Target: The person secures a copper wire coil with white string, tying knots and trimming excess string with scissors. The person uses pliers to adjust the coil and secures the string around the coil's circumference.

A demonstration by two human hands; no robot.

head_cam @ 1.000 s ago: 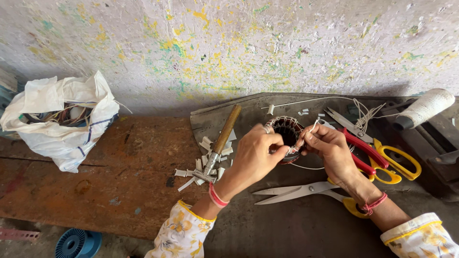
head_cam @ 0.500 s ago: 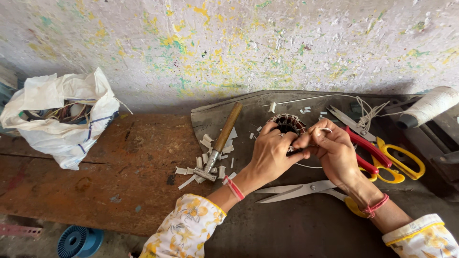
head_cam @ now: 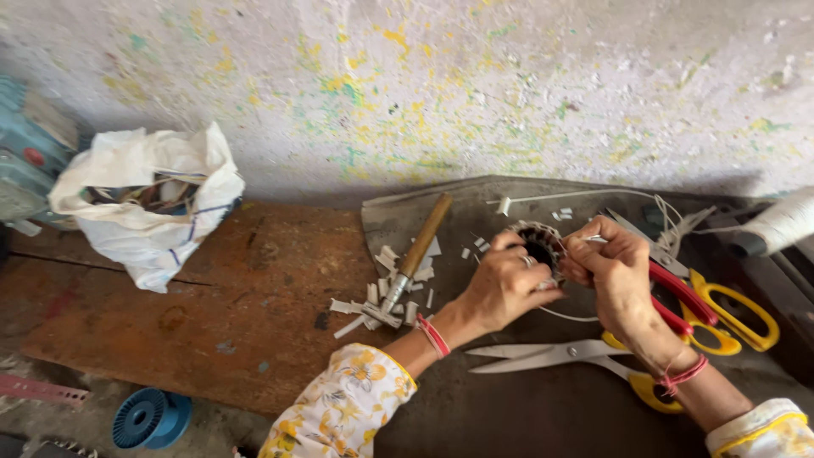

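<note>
Paint-flecked wall (head_cam: 441, 93) in the back, all yellow and green specks, and below it a worn reddish wooden board (head_cam: 195, 305) with a dark grey mat (head_cam: 526, 407) laid over its right half.

Both hands sit close together over the mat, almost touching. The left hand (head_cam: 507, 284) is wrapped around a small round motor stator (head_cam: 536, 244) (dark core with a ring of windings), holding it just above the mat. The right hand (head_cam: 612, 273) is pinched shut on a thin white strip (head_cam: 593, 238) right at the stator's rim; can't tell what the strip is made of. Red thread bands on both wrists, floral sleeves.

Around them: a wooden-handled hammer (head_cam: 411, 261) lying on a scatter of white paper scraps (head_cam: 381, 297) to the left of the hands, one pair of yellow-handled scissors (head_cam: 568, 360) near the right forearm, another pair with red pliers (head_cam: 678, 297) just beyond the right hand. White thread spool (head_cam: 784, 222) at the far right edge. A white bag (head_cam: 153, 203) sits on the board's left side, and a blue wire reel (head_cam: 148, 418) is down on the floor.
</note>
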